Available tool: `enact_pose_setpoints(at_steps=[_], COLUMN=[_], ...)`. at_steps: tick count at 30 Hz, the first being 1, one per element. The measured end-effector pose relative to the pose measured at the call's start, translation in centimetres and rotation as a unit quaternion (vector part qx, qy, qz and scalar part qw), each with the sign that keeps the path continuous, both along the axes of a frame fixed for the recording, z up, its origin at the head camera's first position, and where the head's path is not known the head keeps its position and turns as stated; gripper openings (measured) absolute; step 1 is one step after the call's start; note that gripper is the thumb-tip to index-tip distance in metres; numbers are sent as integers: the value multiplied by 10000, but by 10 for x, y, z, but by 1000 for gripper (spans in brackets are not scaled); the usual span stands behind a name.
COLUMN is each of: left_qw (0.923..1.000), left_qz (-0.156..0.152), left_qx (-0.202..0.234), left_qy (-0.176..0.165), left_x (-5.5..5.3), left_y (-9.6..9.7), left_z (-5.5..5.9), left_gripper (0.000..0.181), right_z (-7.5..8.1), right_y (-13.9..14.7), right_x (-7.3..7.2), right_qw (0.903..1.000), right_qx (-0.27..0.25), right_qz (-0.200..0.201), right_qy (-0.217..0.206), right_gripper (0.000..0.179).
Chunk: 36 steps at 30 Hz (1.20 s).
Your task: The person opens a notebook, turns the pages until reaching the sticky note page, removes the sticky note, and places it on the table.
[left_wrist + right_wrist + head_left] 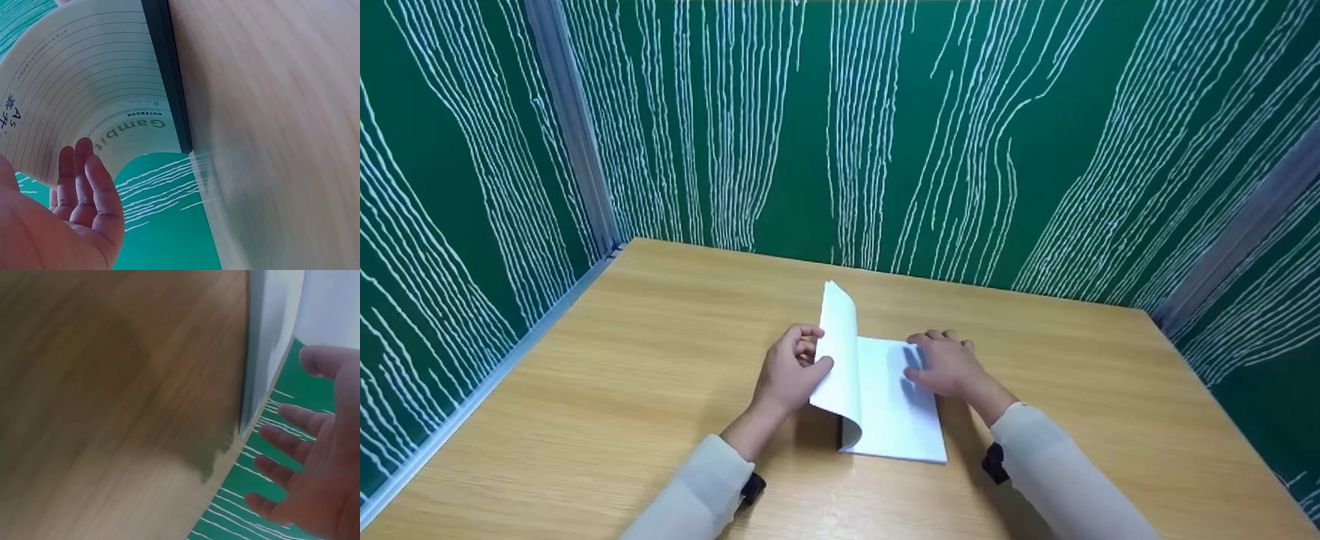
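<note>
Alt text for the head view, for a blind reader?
A person's left hand holds the raised part of an open notebook on a brown table; the right hand is over the notebook's right edge. Green walls with white lines stand behind.

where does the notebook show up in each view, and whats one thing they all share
head: notebook lower centre, one side raised
left wrist: upper left, its curved cover and black spine showing
right wrist: upper right, close to edge-on
shared landmark: green wall with white lines
</note>
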State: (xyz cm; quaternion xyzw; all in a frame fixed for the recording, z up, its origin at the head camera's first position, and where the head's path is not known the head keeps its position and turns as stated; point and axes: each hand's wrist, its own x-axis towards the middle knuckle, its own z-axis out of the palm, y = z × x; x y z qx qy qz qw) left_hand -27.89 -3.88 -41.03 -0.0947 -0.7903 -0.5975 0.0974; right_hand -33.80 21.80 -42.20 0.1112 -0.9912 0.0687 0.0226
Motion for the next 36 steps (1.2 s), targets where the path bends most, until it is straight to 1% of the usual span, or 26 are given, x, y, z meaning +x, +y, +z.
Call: enact_pose_setpoints(at_steps=[7,14,19,27,36], left_qw=[10000,9998,9997,10000,9999], left_qz=[33,79,86,3,77], left_qx=[53,110,131,44,-11], left_qy=[-73,-132,-207,-33,-72], left_x=[0,0,1,0,-1], left_y=[0,1,1,0,1], left_z=[-2,-4,-4,-1,-1], left_gripper=[33,33,33,33,32], right_z=[-7,-12,-13,-11,-10], right_y=[4,5,5,3,2], right_x=[-1,-2,-2,-1,-3], right_qw=[9991,9982,9983,9991,9998], right_qx=[411,570,554,426,183], right_qz=[-52,-118,-109,-18,-30], right_qy=[-12,-150,-177,-49,-60], right_gripper=[59,62,63,61,61])
